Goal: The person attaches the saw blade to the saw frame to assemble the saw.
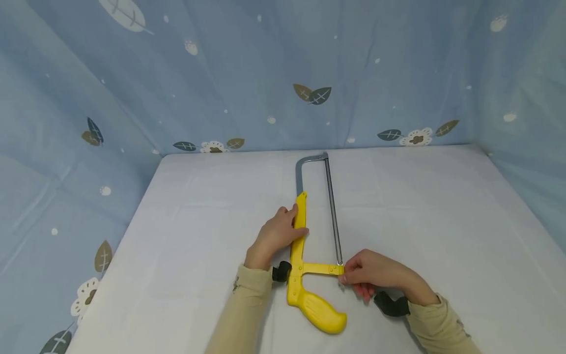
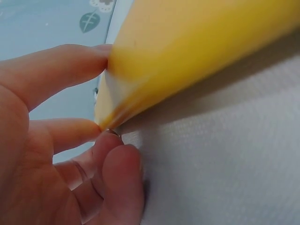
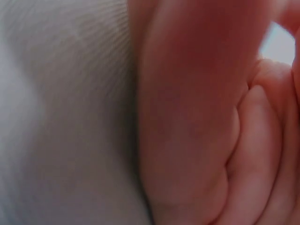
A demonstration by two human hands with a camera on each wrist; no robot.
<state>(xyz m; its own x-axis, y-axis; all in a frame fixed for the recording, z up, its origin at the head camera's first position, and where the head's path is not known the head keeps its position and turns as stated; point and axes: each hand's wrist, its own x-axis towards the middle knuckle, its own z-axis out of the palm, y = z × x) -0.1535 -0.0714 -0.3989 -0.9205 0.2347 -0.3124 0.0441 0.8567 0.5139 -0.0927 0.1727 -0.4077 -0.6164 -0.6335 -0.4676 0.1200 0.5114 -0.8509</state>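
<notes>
A hacksaw [image 1: 316,269] lies flat on the white-covered table, its yellow handle [image 1: 322,312] toward me and its grey front bow at the far end. The narrow blade [image 1: 332,206] runs along its right side. My left hand [image 1: 275,235] grips the yellow back of the frame, thumb on one side and fingers on the other; the left wrist view shows the fingertips [image 2: 105,58] against the yellow edge. With thumb and forefinger, my right hand [image 1: 376,271] pinches the near blade mount, where a small metal piece [image 1: 341,285] shows below the thumb. Curled fingers [image 3: 192,117] fill the right wrist view.
White cloth [image 1: 199,206] covers the table under the saw. A blue curtain [image 1: 247,73] with leaf and flower prints stands along the back and both sides. Black straps [image 1: 391,305] sit at both wrists, close to the tabletop.
</notes>
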